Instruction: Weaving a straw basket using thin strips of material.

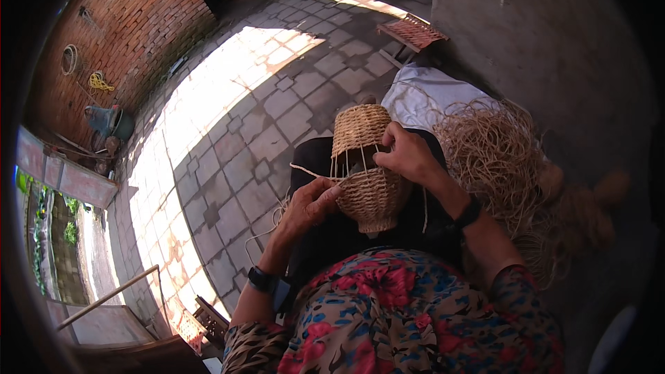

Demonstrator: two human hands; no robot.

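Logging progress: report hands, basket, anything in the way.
Left hand at left side of basket, right hand at right. Basket's midsection partly unwoven. Fibre heap at right, clear of both hands.

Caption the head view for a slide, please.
Left hand and right hand on a partly woven basket beside heaped cord.

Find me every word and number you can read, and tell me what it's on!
There are none I can read.
Basket: only weave, no letters showing.
White sack: no readable print.
Wristbands: too small and dark to tell if anything is written.
Brick wall: no sign I can make out.
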